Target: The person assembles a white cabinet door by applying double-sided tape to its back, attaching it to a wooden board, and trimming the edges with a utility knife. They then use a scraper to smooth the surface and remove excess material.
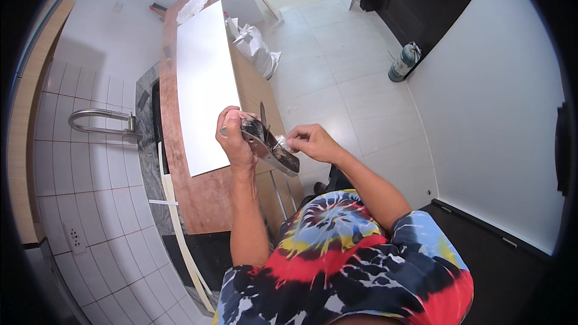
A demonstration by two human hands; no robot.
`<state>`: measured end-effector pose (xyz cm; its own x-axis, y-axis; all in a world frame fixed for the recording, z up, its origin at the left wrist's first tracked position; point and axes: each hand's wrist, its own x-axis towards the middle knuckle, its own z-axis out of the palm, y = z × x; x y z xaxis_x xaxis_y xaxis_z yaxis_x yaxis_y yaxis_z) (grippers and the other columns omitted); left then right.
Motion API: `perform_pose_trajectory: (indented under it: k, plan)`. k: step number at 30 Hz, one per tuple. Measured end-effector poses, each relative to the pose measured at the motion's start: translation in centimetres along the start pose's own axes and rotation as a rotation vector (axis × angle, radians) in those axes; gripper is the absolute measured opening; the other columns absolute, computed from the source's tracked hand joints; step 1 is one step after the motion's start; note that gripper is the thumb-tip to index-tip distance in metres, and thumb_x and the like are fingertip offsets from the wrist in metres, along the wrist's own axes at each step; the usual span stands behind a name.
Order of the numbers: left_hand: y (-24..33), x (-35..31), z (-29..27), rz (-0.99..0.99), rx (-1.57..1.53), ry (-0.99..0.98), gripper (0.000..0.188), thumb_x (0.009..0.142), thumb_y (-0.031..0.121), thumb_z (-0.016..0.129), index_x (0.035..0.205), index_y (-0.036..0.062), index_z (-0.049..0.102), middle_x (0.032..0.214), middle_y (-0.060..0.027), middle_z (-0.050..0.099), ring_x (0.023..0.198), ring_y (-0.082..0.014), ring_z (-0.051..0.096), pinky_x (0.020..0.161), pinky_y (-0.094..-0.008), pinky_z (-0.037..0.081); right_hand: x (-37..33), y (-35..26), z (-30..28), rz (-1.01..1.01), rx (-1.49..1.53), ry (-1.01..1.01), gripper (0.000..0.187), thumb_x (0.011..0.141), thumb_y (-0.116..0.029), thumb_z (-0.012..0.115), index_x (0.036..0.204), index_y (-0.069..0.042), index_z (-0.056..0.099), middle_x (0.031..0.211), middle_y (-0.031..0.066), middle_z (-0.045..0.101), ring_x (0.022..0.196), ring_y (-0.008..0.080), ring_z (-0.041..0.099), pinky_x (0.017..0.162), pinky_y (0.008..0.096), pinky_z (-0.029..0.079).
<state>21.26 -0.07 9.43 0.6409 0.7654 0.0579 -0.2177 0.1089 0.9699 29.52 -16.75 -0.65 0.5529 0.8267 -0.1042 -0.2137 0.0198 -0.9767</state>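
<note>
My left hand (236, 141) is closed around one end of what looks like a worn metal hand plane (274, 155), lifted above the edge of the work surface. The tool is long and narrow, with bare metal sides and dark smeared patches. A thin dark blade-like piece (263, 114) sticks up from it. At its other half, my right hand (313, 143) pinches a small crumpled, shiny whitish piece (282, 142) against the tool. Its material is too small to tell. Behind my left hand lies a long white panel (208, 84).
Under the panel, a reddish-brown board (211, 204) spans the counter, beside a curved metal faucet (99, 119). A white plastic bag (256, 48) sits beyond the panel. Across the tiled floor, a green cylinder (404, 62) stands by a dark door (424, 6).
</note>
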Motion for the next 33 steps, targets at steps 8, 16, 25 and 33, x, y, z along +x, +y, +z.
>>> perform_pose_trajectory:
  k: [8, 16, 25, 33]
  plan:
    - [-0.8, -1.3, -3.1, -0.072, -0.145, 0.063, 0.038, 0.096, 0.034, 0.055, 0.116, 0.0007, 0.055, 0.079, -0.0095, 0.063, 0.066, -0.0262, 0.070, 0.058, -0.0367, 0.061, -0.7, 6.9, -10.7, 0.089, -0.771, 0.827, 0.012, 0.087, -0.010, 0.060, 0.081, -0.001, 0.065, 0.074, 0.0192, 0.068, 0.076, 0.0396, 0.068, 0.069, 0.0463, 0.055]
    - [3.3, -3.4, -2.5, 0.224, 0.354, 0.132, 0.028, 0.096, 0.020, 0.057, 0.112, -0.0039, 0.057, 0.083, -0.0116, 0.064, 0.072, -0.0188, 0.065, 0.069, -0.0327, 0.058, 0.2, 11.6, -14.9, 0.248, -0.905, 0.731, 0.016, 0.080, -0.001, 0.065, 0.095, -0.003, 0.062, 0.108, 0.0224, 0.057, 0.106, 0.0435, 0.063, 0.085, 0.0506, 0.053]
    - [8.8, -6.3, -1.3, 0.345, 0.402, 0.104, 0.024, 0.098, 0.016, 0.056, 0.111, -0.0045, 0.054, 0.086, -0.0110, 0.065, 0.073, -0.0197, 0.067, 0.071, -0.0326, 0.057, 0.4, 11.6, -14.7, 0.148, -1.054, 0.313, 0.032, 0.084, -0.019, 0.075, 0.112, -0.007, 0.068, 0.124, 0.0199, 0.061, 0.100, 0.0375, 0.065, 0.093, 0.0498, 0.050]
    - [4.0, -5.7, -0.7, -0.191, -0.229, 0.095, 0.036, 0.100, 0.037, 0.054, 0.113, 0.0036, 0.056, 0.079, -0.0075, 0.066, 0.069, -0.0215, 0.069, 0.062, -0.0368, 0.061, -3.7, -4.1, -1.4, -0.073, 0.121, 0.105, 0.042, 0.095, -0.027, 0.072, 0.123, 0.003, 0.065, 0.099, 0.0085, 0.071, 0.089, 0.0149, 0.065, 0.085, 0.0322, 0.054]
